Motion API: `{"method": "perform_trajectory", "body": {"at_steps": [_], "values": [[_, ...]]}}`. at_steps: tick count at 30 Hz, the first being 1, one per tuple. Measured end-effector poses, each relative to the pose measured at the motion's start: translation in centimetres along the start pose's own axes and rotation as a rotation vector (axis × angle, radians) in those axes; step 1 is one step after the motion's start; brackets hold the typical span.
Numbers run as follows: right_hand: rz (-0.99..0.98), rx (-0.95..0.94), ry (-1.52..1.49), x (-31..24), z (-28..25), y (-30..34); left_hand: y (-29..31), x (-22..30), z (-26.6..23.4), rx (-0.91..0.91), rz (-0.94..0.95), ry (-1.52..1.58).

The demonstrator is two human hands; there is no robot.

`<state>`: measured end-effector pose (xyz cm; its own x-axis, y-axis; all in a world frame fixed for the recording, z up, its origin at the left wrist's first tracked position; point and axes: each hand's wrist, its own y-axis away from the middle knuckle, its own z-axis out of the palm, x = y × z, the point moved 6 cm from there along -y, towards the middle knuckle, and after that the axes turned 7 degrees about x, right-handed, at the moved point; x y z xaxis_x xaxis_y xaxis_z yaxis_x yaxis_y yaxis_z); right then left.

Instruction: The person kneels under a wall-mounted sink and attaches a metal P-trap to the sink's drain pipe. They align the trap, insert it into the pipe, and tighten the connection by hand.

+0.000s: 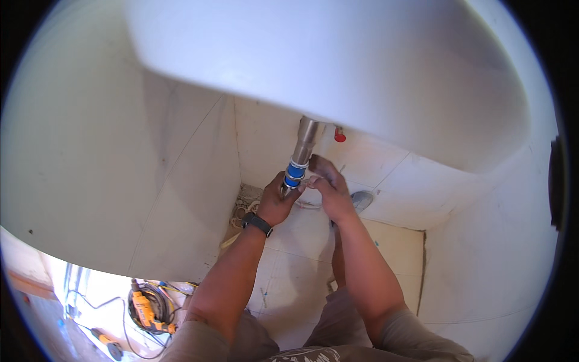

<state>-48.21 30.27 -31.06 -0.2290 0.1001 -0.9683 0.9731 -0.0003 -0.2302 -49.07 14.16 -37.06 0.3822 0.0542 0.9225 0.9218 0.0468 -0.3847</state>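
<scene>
We clench our left hand (276,202) around the rigid, smooth drain pipe (304,148) at its blue collar (295,172) (likely slippery), while our right hand (329,187) pinches just beside it.

White basin (338,66) fills upper picture, underside curving overhead. Wall (283,145) behind clad in large pale tiles, thin grey joints; second tiled wall (108,181) at left, meeting it in corner. Small red valve cap (340,137) on back wall. Floor (301,265) of pale tiles, dusty, scuffed. Heap of off-white rope (242,208) in corner on floor. Round grey fitting (363,199) low on wall at right. Bright sunlit patch lower left: orange power tool (145,311) amid coiled black cables (158,298), second orange tool (107,342) near.
</scene>
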Motion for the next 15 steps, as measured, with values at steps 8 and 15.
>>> {"method": "perform_trajectory", "body": {"at_steps": [8, 15], "values": [[-0.071, 0.102, 0.311, -12.5, 3.2, -4.3, -2.3, -1.8, 1.4, -0.096, -0.078, 0.032], [-0.042, 0.171, 0.132, -11.9, 5.2, -5.6, -2.2, -1.6, 1.7, 0.011, -0.034, 0.067]]}}
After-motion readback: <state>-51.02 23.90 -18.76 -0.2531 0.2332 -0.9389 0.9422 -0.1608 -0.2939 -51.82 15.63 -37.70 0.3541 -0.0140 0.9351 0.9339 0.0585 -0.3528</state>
